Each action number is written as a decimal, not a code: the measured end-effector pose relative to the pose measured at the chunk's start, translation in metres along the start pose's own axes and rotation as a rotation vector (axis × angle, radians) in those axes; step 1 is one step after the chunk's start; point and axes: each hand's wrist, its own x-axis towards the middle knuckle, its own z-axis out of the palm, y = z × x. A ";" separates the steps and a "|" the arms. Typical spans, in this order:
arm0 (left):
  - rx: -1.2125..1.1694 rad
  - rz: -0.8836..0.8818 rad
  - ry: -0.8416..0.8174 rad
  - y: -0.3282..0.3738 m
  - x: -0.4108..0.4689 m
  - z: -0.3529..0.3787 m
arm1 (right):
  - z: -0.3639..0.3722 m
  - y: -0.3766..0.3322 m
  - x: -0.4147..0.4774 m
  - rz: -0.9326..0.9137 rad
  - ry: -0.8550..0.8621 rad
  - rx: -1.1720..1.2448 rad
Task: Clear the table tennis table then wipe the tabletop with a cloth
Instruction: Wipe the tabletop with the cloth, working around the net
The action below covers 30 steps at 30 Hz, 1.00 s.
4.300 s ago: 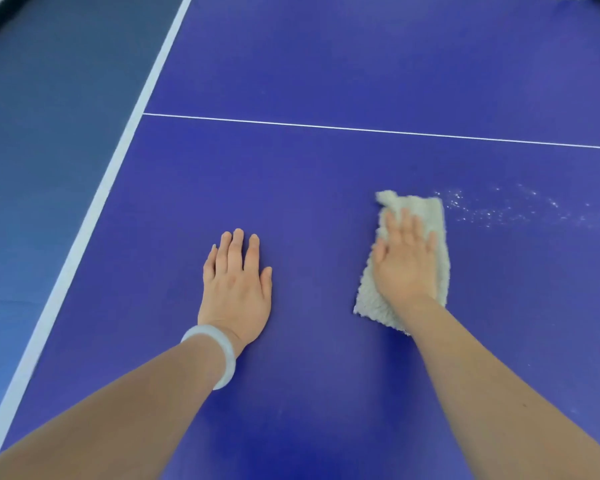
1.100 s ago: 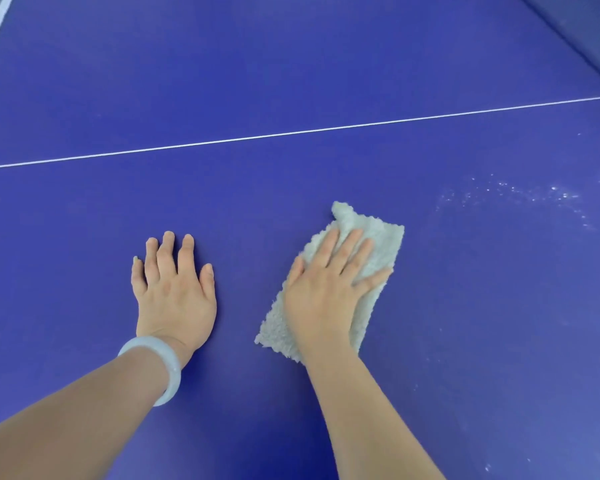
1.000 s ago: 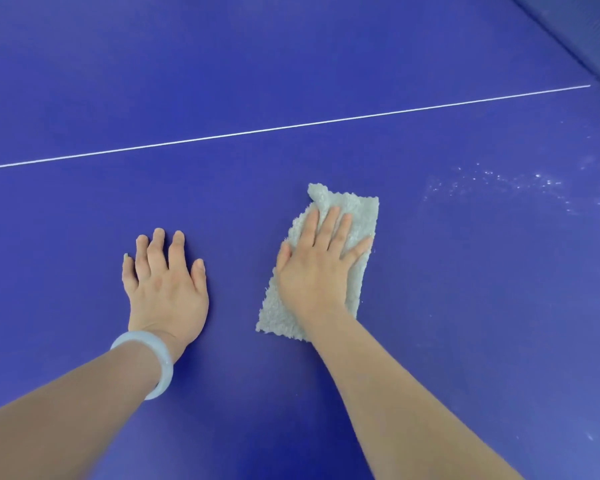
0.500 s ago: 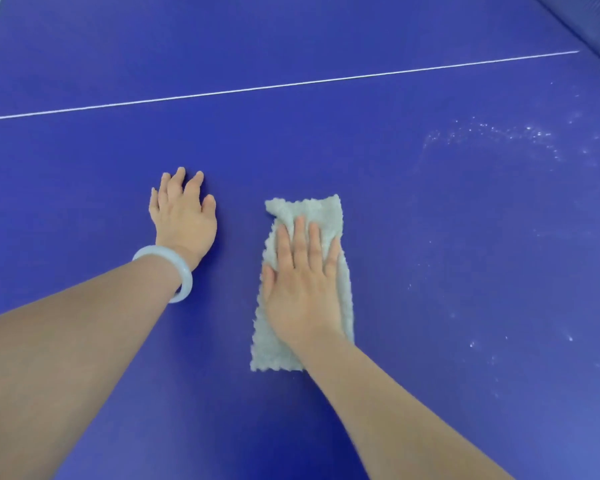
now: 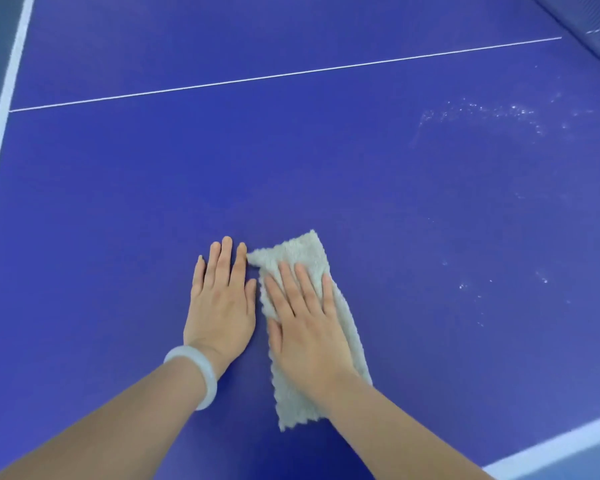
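A pale folded cloth [image 5: 302, 251] lies flat on the blue table tennis tabletop [image 5: 118, 202]. My right hand [image 5: 305, 323] presses down on it with straight, spread fingers. Flat on the bare tabletop just left of the cloth rests my left hand [image 5: 220, 299], fingers straight, a white bangle on its wrist. The forefinger tip of that hand touches the cloth's far left corner.
A white centre line [image 5: 291, 74] crosses the tabletop far from me. White edge stripes run along the left side [image 5: 0, 109] and the near right corner [image 5: 551, 448]. Pale specks and smears [image 5: 492, 112] lie on the surface to the right.
My right hand has slid the cloth towards me and leftwards, until it lies beside my left hand. The view has shifted, and the table's left and near edges show now.
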 end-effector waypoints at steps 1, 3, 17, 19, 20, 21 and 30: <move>-0.002 0.000 0.002 0.000 0.001 0.000 | -0.003 0.010 -0.015 -0.038 -0.022 0.000; -0.001 -0.001 0.003 0.002 0.001 -0.001 | -0.009 0.049 -0.027 0.005 -0.036 -0.094; 0.009 -0.004 0.017 0.000 -0.001 0.001 | -0.003 0.030 -0.085 0.117 -0.015 -0.022; -0.001 -0.007 0.021 0.000 -0.001 0.001 | -0.012 0.079 -0.088 0.297 0.001 -0.060; -0.007 -0.007 0.027 0.001 -0.001 0.002 | -0.018 0.100 -0.082 0.438 -0.006 -0.037; -0.012 -0.007 0.034 0.001 -0.001 0.002 | -0.022 0.114 -0.072 0.579 -0.008 -0.005; -0.013 -0.015 0.046 0.000 -0.003 0.004 | 0.004 0.004 -0.071 0.100 0.018 0.019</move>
